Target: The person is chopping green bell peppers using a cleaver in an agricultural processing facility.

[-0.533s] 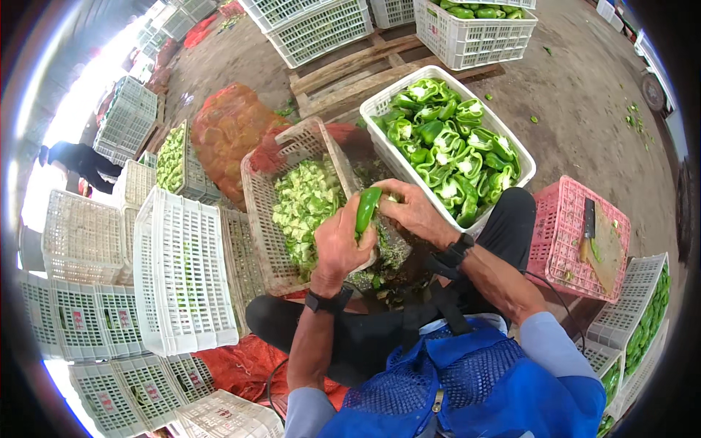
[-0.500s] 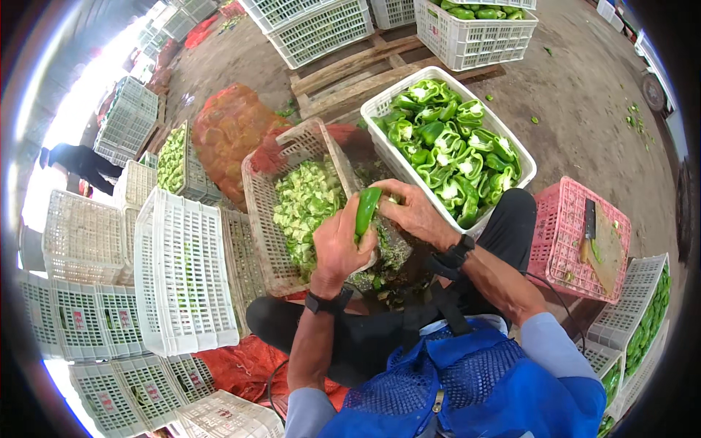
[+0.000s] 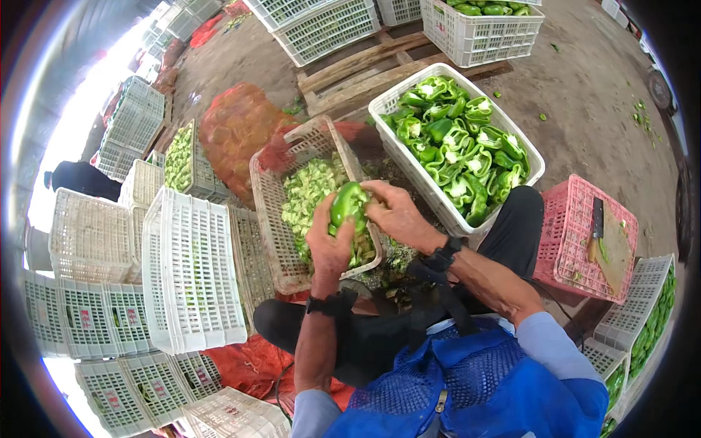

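Observation:
A green bell pepper (image 3: 347, 202) is gripped in my left hand (image 3: 330, 244), fingers wrapped round its left side. My right hand (image 3: 401, 217) meets the pepper's right side, thumb and fingers bent and pressed against it. Both hands are above the right side of a worn plastic crate (image 3: 264, 208) that holds pale green pepper cores and scraps (image 3: 305, 191). Beyond my right hand stands a white tub (image 3: 539, 166) heaped with opened, hollow green peppers (image 3: 460, 150).
On the right, an upturned pink crate (image 3: 555, 237) bears a knife (image 3: 597, 219) and a cutting board (image 3: 617, 248). A white crate (image 3: 193, 285) and stacked crates line the left. A red mesh sack (image 3: 241, 124) and a wooden pallet (image 3: 358, 66) lie ahead. A person (image 3: 84, 179) bends at far left.
The pepper has turned so its broad side shows, and it has moved slightly left in my hands. My right hand has come closer to it. The person at far left has bent lower.

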Demonstrator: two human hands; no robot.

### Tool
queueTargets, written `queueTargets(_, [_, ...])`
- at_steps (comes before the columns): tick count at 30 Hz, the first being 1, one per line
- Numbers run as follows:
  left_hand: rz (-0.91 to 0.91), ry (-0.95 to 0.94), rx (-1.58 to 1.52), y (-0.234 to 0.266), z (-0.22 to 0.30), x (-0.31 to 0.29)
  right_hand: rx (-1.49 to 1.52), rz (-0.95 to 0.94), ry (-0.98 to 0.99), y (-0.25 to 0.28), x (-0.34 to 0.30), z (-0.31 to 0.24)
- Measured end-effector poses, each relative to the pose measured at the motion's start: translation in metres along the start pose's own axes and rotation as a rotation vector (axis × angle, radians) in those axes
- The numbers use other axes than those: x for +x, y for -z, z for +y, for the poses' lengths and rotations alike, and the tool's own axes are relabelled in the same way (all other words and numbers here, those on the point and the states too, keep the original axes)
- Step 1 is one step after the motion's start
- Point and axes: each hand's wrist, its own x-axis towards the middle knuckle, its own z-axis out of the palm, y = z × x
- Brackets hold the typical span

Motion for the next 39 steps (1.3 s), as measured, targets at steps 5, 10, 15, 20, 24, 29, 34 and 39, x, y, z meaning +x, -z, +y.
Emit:
queueTargets(5, [0.033,0.417,-0.612,0.010,0.002,0.004,0.238,-0.093,-0.255,0.025,-0.001,-0.020])
queueTargets(10, [0.006,0.401,-0.835,0.013,-0.007,0.002,-0.162,0.062,0.090,0.017,0.004,-0.015])
queueTargets(15, [0.070,0.107,-0.148,0.004,-0.006,-0.004,-0.508,-0.026,0.203,0.013,-0.003,-0.020])
queueTargets(20, [0.050,-0.230,0.174,-0.001,0.005,-0.002,-0.517,-0.011,0.403,-0.004,-0.011,-0.004])
queueTargets(24, [0.061,-0.287,0.254,0.006,-0.002,-0.001,-0.598,-0.087,0.310,-0.008,-0.015,0.002])
queueTargets(29, [0.100,-0.260,0.280,0.004,0.001,0.001,-0.447,-0.026,0.337,-0.004,-0.017,-0.003])
queueTargets(34, [0.098,-0.181,0.169,0.007,0.001,-0.004,-0.615,-0.055,0.424,-0.011,-0.009,-0.003])
queueTargets(39, [0.123,-0.120,0.163,0.009,0.011,-0.002,-0.566,-0.138,0.232,-0.010,-0.019,-0.007])
